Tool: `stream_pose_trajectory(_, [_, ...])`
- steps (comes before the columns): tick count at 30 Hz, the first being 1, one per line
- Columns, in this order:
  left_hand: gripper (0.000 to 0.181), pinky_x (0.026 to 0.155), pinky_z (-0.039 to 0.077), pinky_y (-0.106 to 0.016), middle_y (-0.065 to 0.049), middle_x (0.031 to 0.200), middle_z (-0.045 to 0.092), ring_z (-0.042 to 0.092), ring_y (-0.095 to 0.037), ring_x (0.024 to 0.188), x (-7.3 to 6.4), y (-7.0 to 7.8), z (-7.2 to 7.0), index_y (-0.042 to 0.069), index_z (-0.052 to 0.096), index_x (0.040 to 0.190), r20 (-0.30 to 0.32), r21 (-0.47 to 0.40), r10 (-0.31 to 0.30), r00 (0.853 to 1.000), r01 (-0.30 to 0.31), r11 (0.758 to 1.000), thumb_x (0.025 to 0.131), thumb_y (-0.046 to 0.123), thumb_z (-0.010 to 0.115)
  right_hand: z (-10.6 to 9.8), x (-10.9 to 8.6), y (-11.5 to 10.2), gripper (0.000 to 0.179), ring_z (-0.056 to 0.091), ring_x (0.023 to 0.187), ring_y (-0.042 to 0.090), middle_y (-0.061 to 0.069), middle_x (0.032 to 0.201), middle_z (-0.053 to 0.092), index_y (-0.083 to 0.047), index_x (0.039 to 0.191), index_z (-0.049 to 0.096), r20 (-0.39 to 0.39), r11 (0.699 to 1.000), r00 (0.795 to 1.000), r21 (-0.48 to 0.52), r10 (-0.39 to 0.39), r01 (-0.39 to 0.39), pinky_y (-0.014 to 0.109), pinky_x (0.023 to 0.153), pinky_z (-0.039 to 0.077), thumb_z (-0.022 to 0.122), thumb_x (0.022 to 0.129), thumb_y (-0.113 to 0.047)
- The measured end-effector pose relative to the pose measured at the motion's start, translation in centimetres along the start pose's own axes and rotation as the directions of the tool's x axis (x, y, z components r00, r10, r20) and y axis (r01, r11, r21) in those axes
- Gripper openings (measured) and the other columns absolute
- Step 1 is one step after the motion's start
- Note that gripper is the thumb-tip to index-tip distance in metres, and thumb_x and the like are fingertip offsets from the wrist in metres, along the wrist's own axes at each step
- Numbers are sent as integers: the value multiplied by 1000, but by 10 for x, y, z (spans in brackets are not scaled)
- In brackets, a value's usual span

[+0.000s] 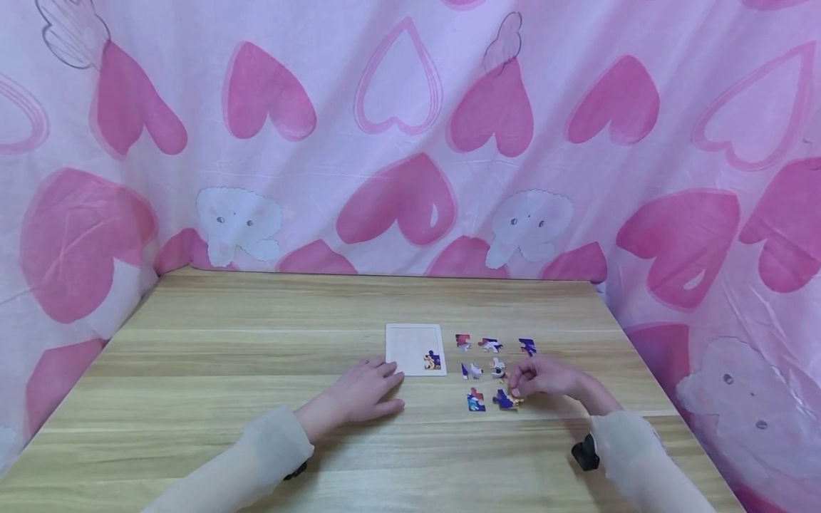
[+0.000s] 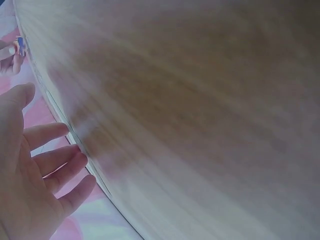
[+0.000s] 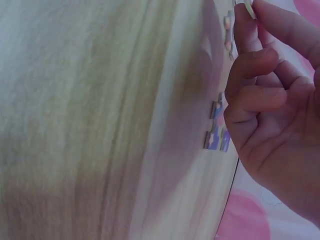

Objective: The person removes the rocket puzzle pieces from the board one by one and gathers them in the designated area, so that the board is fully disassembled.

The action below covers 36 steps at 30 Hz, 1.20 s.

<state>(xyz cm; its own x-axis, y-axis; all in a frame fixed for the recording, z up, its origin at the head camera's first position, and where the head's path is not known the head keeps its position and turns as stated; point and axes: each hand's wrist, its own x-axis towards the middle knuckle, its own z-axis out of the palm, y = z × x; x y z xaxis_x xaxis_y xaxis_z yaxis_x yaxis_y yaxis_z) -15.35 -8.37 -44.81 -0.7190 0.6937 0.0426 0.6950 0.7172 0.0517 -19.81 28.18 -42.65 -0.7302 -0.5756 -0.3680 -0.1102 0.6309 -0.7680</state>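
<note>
A white square puzzle tray (image 1: pixel 404 349) lies on the table, with one purple and orange piece (image 1: pixel 432 360) in its near right corner. My left hand (image 1: pixel 367 390) rests at the tray's near left corner, fingers loosely spread and holding nothing; the left wrist view also shows this hand (image 2: pixel 42 175). Over the loose pieces, my right hand (image 1: pixel 544 377) pinches a puzzle piece (image 3: pixel 249 9) between thumb and index finger. Its picture is mostly hidden by the fingers. Just below them lies a purple piece (image 1: pixel 504 400), and a white piece (image 1: pixel 498 367) lies beside the hand.
Several other loose pieces lie right of the tray, among them a red one (image 1: pixel 463 342), a purple one (image 1: pixel 527 346) and a red and blue one (image 1: pixel 476 400). The wooden table (image 1: pixel 256 320) meets a pink heart-patterned curtain (image 1: pixel 398 199) at the back and sides.
</note>
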Motion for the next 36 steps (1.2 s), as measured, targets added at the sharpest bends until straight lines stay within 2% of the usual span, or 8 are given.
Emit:
stream_pose_trajectory(5, [55,92,32,-45,-11,123,50,41,-29,114,0,0,0,10,54,121,1,6,0,1000,0,1000,86,51,43,1,0,1,9,47,67,17,3,75,56,-3,85,59,-3,998,1000,-57,-16,16,32,65,37,63,78,-7])
stream_pose_trajectory(12, [56,92,33,-44,-10,124,49,41,-28,114,1,0,1,11,53,122,12,13,2,1000,-2,1000,87,52,42,2,1,0,8,46,67,18,2,73,55,-4,84,59,-14,993,1000,-118,1,-3,32,65,36,63,77,-5])
stream_pose_trajectory(19, [55,90,34,-44,-11,121,51,43,-28,112,1,-1,0,9,55,120,-10,19,22,1000,-22,1000,86,51,44,2,3,-3,9,47,70,19,3,75,54,-3,86,58,-56,991,998,-134,15,-22,33,65,36,62,78,-4])
stream_pose_trajectory(27, [53,94,29,-46,-11,121,51,40,-30,115,2,-4,2,10,56,118,-40,32,43,998,-42,999,86,50,44,5,23,-10,15,47,76,19,2,82,55,-6,97,58,-174,988,983,-152,-52,25,32,67,39,58,86,-15])
stream_pose_trajectory(31, [52,93,29,-49,-12,125,47,39,-32,116,1,-5,3,10,55,119,-38,8,44,998,-43,999,86,49,45,10,35,-19,17,48,75,18,2,81,55,-8,99,58,-188,989,980,-141,-60,34,31,65,41,57,87,-20])
stream_pose_trajectory(36, [53,94,27,-51,-14,136,34,33,-35,120,-1,-6,2,10,53,122,-10,-47,25,1000,-25,999,86,48,45,18,51,-33,16,49,72,18,2,81,55,-8,99,58,-202,989,975,-135,-89,62,32,62,42,57,87,-18])
